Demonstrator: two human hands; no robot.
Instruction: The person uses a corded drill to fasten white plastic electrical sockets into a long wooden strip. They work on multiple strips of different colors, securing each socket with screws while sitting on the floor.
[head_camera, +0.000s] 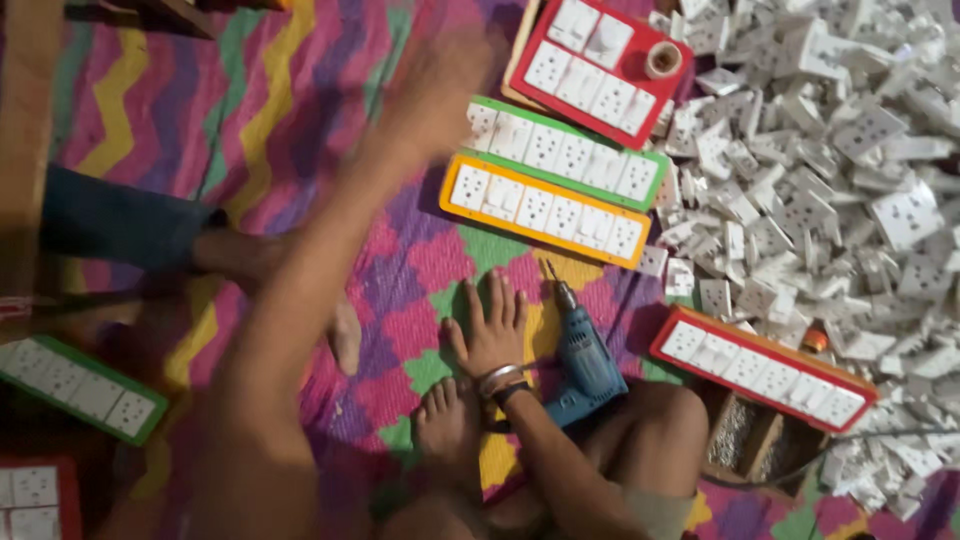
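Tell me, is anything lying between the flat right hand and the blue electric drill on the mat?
Nothing visible does. The right hand rests flat on the mat, and the blue electric drill lies just beside it.

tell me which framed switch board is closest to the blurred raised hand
The green-framed board, just right of the left hand; the orange one lies below it and the red ones farther off.

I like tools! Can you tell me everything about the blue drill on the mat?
The blue drill looks like plastic, with a dark metal bit pointing up and away from the person. It lies flat on the colourful patterned mat, beside the right hand, which rests flat and does not hold it. Its handle end sits against the person's knee.
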